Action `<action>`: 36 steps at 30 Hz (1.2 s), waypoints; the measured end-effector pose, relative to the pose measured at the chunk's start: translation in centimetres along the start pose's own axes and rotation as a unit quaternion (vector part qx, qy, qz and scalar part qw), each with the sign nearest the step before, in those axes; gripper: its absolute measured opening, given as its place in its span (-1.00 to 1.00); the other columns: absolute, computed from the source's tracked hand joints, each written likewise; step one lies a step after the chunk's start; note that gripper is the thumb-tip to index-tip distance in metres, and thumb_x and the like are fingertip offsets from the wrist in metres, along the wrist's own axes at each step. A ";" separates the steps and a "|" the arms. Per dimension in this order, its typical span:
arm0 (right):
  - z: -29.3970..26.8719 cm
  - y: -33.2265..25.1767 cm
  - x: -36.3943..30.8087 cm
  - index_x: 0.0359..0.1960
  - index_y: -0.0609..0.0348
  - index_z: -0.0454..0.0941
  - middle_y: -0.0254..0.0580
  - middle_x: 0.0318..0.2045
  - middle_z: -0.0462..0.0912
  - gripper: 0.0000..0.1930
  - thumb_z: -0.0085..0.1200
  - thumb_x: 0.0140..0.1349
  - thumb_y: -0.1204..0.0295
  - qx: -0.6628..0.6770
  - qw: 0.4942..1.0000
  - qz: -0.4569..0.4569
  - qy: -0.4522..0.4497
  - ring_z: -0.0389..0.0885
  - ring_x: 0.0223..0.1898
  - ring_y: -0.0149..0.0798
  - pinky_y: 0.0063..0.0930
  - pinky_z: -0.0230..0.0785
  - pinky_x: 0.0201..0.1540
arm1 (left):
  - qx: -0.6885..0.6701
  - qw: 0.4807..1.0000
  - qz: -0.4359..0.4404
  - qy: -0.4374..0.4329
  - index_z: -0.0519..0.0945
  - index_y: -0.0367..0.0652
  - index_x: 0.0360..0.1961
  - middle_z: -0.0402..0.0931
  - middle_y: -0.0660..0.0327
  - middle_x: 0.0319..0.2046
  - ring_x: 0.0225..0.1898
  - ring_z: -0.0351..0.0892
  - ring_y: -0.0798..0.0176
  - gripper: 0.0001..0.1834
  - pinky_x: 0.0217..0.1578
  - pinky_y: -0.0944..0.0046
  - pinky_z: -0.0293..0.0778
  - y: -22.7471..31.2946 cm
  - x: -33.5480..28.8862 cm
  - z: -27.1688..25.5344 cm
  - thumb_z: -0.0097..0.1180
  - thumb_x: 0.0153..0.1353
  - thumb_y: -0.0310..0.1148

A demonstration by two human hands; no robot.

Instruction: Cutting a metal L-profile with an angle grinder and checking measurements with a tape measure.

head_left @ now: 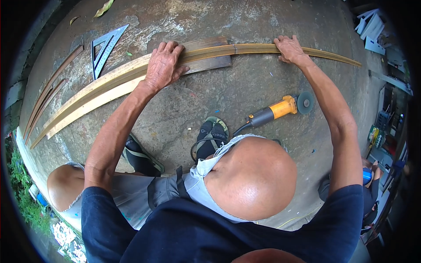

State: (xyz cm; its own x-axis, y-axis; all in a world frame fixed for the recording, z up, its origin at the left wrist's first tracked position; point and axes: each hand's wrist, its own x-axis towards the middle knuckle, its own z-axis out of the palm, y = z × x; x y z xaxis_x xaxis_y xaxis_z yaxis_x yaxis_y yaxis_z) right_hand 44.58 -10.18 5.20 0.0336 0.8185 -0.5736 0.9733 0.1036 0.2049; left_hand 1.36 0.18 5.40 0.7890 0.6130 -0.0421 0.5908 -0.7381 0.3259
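A long, narrow brownish strip with a ridge along its length (254,48) lies crosswise in front of me; I cannot tell whether it is metal or wood. A thin dark line crosses it between my hands. My left hand (164,63) grips it, fingers over the far edge and thumb at the near side. Farther along, my right hand (289,49) is closed over the strip, its fingertips curled past the far edge. Beneath the strip's left part are a pale wooden board (105,95) and a weathered grey-brown board (215,64).
A yellow and black angle grinder (274,111) rests on the concrete floor (175,114) near my right forearm. A metal triangular square (105,48) and thin brown strips (52,90) lie at left. Metal pieces (372,33) stand far right; another person (370,188) sits lower right.
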 end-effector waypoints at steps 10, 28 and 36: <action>-0.6 2.3 0.4 -0.21 0.30 0.56 0.15 -0.30 0.66 -0.76 0.15 0.06 0.48 0.044 0.994 -0.099 0.023 0.63 -0.11 0.19 0.00 0.51 0.00 | 0.005 1.000 0.031 0.002 0.54 -0.19 0.05 0.52 0.05 -0.02 0.01 0.51 -0.06 -0.44 -0.01 -0.03 0.45 -0.8 -0.2 0.1 0.37 0.11 -0.10; -11.4 3.3 -7.4 -0.24 0.32 0.36 0.15 -0.29 0.54 -0.74 0.14 0.20 0.41 0.152 0.943 0.022 0.297 0.58 -0.19 0.24 0.03 0.40 -0.10 | 0.015 0.997 -0.018 0.069 0.54 -0.21 -0.23 0.61 -0.07 -0.54 -0.43 0.67 -0.21 -0.68 -0.41 -0.09 0.53 2.4 1.7 -16.0 0.30 0.23 -0.19; -14.2 4.0 -9.4 -0.37 0.36 0.37 0.16 -0.42 0.52 -0.76 0.15 0.16 0.43 0.199 0.969 -0.007 0.150 0.54 -0.36 0.13 0.00 0.35 -0.21 | 0.056 0.996 0.014 0.071 0.45 -0.20 -0.21 0.62 -0.04 -0.44 -0.42 0.67 -0.19 -0.73 -0.39 -0.10 0.54 3.8 -0.7 -17.1 0.27 0.16 -0.37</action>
State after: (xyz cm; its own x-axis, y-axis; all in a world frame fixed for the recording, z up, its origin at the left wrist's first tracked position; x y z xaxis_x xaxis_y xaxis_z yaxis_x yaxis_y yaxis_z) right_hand 44.95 -9.44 22.68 0.0101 0.9518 -0.3064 0.9858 -0.0609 -0.1566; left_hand 0.17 1.79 22.82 0.7787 0.6190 0.1020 0.5897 -0.7777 0.2180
